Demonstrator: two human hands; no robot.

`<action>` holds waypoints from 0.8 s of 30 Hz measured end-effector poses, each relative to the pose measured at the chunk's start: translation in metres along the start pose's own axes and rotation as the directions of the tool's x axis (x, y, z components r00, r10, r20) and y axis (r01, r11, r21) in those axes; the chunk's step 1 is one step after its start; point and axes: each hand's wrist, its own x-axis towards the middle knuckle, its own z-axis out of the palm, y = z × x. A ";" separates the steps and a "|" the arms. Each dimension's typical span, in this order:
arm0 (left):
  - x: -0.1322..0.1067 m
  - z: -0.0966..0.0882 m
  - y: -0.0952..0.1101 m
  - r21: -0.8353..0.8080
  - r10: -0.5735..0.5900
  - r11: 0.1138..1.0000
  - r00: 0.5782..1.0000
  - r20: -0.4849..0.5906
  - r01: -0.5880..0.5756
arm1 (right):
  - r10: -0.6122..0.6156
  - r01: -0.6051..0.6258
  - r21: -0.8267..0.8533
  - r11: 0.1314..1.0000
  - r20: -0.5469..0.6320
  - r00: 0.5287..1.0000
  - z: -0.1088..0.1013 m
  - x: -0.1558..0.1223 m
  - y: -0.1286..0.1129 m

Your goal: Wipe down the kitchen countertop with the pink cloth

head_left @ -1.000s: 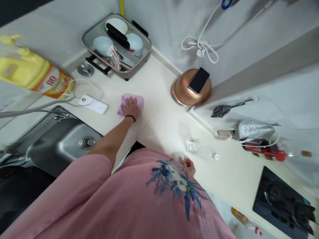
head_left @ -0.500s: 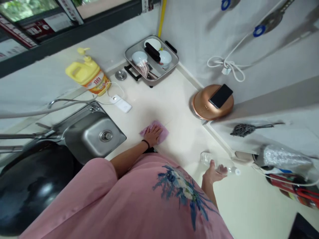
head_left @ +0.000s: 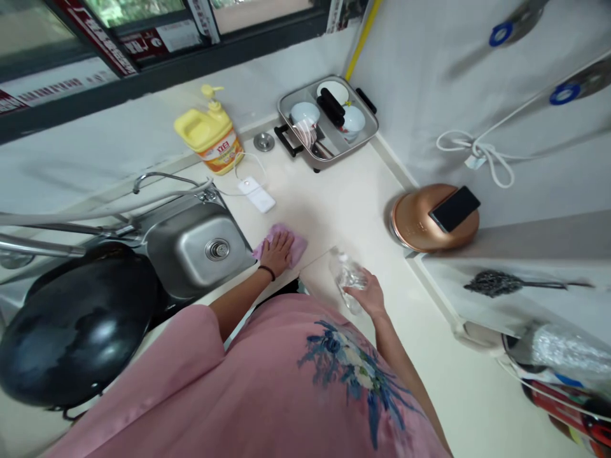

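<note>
My left hand (head_left: 277, 252) lies flat, fingers spread, on a pink cloth (head_left: 298, 250) pressed against the white counter (head_left: 317, 210) beside the sink. Part of the cloth is hidden under the palm. To the right, my right hand (head_left: 370, 294) has its fingers round a clear plastic bottle (head_left: 344, 275). The bottle is held over the counter near its front edge, its cap end pointing away from me. The cloth and the bottle are apart.
At left are a steel sink (head_left: 191, 238) and a black wok (head_left: 81, 318). Behind stand a yellow detergent jug (head_left: 210, 137), a white device with a cord (head_left: 258, 194) and a pan of bowls (head_left: 329, 159). At right, a phone (head_left: 455, 208) rests on a copper-coloured appliance (head_left: 413, 219).
My right hand has come in from the right and now grips the bottle that lay by it. My left hand has slid the cloth toward the sink. The view has shifted.
</note>
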 end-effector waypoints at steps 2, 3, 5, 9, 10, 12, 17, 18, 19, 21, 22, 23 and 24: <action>0.000 -0.001 0.000 -0.005 0.004 1.000 1.000 0.002 -0.004 | -0.038 0.041 -0.092 0.995 0.040 0.998 0.021 0.018 -0.020; 0.000 -0.001 0.000 -0.007 0.006 1.000 1.000 0.003 -0.006 | -0.038 0.045 -0.126 0.991 0.056 0.998 0.029 0.025 -0.026; -0.001 -0.002 0.000 -0.007 0.008 1.000 1.000 0.005 -0.007 | -0.017 0.029 -0.168 0.985 0.071 0.997 0.037 0.031 -0.030; -0.002 -0.001 -0.001 -0.009 -0.004 1.000 1.000 0.002 0.004 | -0.023 0.028 -0.131 0.991 0.040 0.999 0.030 0.024 -0.022; -0.001 0.000 -0.001 -0.011 -0.008 1.000 1.000 0.000 0.008 | -0.026 0.028 -0.097 0.995 0.020 0.999 0.026 0.019 -0.019; 0.001 0.001 0.000 -0.022 -0.017 1.000 1.000 -0.008 0.017 | -0.008 0.009 0.001 1.000 -0.034 0.999 0.013 0.008 -0.011; 0.013 0.008 0.018 -0.069 -0.042 0.997 0.998 -0.042 0.039 | 0.167 -0.107 0.274 0.956 -0.206 0.964 -0.021 -0.034 0.021; 0.014 0.011 0.027 -0.067 0.004 0.998 0.999 -0.034 -0.006 | 0.212 -0.131 0.298 0.946 -0.258 0.943 -0.026 -0.045 0.030; 0.015 0.016 0.038 -0.060 0.079 0.995 0.997 -0.016 -0.080 | 0.250 -0.147 0.316 0.937 -0.316 0.915 -0.030 -0.057 0.041; 0.013 0.029 0.065 -0.044 0.289 0.957 0.957 0.038 -0.287 | 0.300 -0.150 0.348 0.926 -0.432 0.850 -0.033 -0.080 0.063; 0.012 0.036 0.081 -0.039 0.398 0.917 0.915 0.063 -0.397 | 0.321 -0.145 0.367 0.919 -0.480 0.816 -0.034 -0.091 0.074; 0.011 0.044 0.096 -0.037 0.496 0.868 0.865 0.082 -0.495 | 0.345 -0.141 0.392 0.909 -0.519 0.782 -0.033 -0.101 0.085; 0.011 0.051 0.111 -0.036 0.576 0.817 0.812 0.094 -0.575 | 0.375 -0.142 0.418 0.897 -0.551 0.746 -0.032 -0.110 0.096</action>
